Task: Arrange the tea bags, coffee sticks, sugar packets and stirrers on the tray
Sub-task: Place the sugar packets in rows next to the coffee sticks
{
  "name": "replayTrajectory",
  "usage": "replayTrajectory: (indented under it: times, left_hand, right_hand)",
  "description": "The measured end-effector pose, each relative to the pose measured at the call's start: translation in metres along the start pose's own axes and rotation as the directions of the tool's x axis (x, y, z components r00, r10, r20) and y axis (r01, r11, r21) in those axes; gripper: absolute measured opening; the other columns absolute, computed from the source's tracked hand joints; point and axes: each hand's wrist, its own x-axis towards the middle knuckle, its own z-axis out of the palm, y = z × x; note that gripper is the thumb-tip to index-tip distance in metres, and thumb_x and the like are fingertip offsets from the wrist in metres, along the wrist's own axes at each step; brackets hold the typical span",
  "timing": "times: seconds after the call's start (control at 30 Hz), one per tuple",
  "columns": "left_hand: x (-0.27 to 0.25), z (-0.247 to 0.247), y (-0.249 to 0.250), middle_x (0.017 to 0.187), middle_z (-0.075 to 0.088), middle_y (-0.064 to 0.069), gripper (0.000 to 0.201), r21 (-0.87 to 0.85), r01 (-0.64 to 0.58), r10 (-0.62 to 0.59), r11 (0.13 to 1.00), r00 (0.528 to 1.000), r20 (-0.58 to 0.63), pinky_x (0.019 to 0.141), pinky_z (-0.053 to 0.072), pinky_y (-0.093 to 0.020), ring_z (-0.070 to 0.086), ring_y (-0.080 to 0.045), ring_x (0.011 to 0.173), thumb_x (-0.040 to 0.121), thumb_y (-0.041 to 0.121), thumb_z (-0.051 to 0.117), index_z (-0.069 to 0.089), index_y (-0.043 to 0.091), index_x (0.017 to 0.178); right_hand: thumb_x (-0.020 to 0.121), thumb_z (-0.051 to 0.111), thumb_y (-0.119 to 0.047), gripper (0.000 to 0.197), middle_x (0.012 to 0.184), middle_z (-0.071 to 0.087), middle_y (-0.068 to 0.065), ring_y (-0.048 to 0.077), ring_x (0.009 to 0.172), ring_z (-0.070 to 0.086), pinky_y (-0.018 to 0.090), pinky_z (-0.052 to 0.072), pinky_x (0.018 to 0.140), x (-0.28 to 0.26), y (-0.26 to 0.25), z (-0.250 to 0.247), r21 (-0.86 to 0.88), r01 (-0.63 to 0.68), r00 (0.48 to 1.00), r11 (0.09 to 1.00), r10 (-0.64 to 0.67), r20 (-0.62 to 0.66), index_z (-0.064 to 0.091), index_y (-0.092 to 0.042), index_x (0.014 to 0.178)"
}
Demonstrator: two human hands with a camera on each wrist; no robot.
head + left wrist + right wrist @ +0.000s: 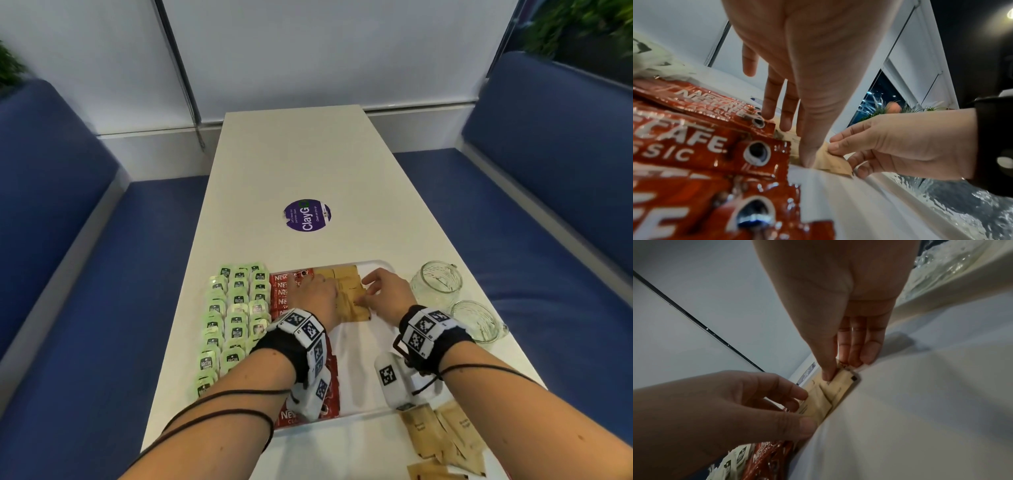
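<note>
A white tray (363,359) lies on the table. Green tea bags (236,308) fill its left side in rows. Beside them runs a column of red coffee sticks (286,287) (705,146). Brown sugar packets (346,277) sit at the far middle. My left hand (318,294) (807,81) rests with straight fingers on the sticks and packets, its thumb pressing a packet's edge. My right hand (383,291) (838,305) pinches a sugar packet (836,386) (835,160) between thumb and fingers, low on the tray. No stirrers are in view.
Loose sugar packets (442,435) lie on the table near the tray's front right corner. Two glass jars (436,282) (478,320) stand right of the tray. A purple sticker (307,215) marks the table's middle. Blue benches (85,274) flank the table.
</note>
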Motion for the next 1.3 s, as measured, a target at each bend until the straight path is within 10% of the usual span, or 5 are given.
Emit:
replayTrajectory:
  times: [0.43, 0.8, 1.1, 1.3]
  left_hand:
    - [-0.017, -0.012, 0.005, 0.135, 0.053, -0.003, 0.051, 0.014, 0.023, -0.022, 1.0, 0.999, -0.026, 0.107, 0.023, -0.047, 0.041, -0.026, 0.129, 0.088, 0.052, 0.057, 0.053, 0.021, 0.129]
    - [-0.145, -0.032, 0.007, 0.114, 0.063, 0.01, 0.033, -0.234, -0.04, 0.009, 0.971, 0.991, -0.132, 0.101, 0.025, -0.044, 0.056, -0.017, 0.111, 0.082, 0.047, 0.066, 0.06, 0.033, 0.111]
    - [-0.235, 0.026, -0.008, 0.1, 0.066, 0.009, 0.031, -0.368, 0.024, 0.032, 0.929, 0.989, 0.144, 0.078, 0.049, -0.03, 0.061, -0.013, 0.094, 0.082, 0.032, 0.074, 0.06, 0.028, 0.11]
    - [-0.262, 0.052, -0.01, 0.115, 0.057, 0.0, 0.069, -0.41, 0.087, 0.066, 0.908, 0.937, 0.344, 0.089, 0.049, -0.033, 0.056, -0.017, 0.099, 0.07, 0.035, 0.085, 0.05, 0.023, 0.129]
  right_hand:
    - [0.074, 0.081, -0.027, 0.044, 0.097, 0.06, -0.001, 0.017, 0.091, 0.057, 0.028, 0.045, 0.079, -0.016, -0.013, -0.01, -0.02, 0.041, 0.999, 0.999, -0.041, -0.019, 0.058, -0.015, 0.11]
    - [0.071, 0.084, -0.023, 0.026, 0.086, 0.07, 0.001, 0.014, 0.075, 0.064, 0.036, 0.055, 0.075, -0.142, -0.031, -0.026, 0.214, 0.17, 0.984, 0.962, -0.175, 0.007, 0.068, -0.021, 0.092]
    - [0.07, 0.086, -0.021, 0.03, 0.081, 0.07, -0.004, 0.008, 0.07, 0.063, 0.032, 0.054, 0.072, -0.233, 0.005, 0.014, 0.095, 0.114, 0.957, 0.989, -0.135, 0.257, 0.069, -0.02, 0.095]
    - [0.064, 0.088, -0.03, 0.044, 0.091, 0.067, -0.006, 0.01, 0.081, 0.063, 0.024, 0.052, 0.07, -0.26, 0.016, 0.042, -0.076, 0.149, 0.911, 0.986, -0.107, 0.398, 0.067, -0.021, 0.103]
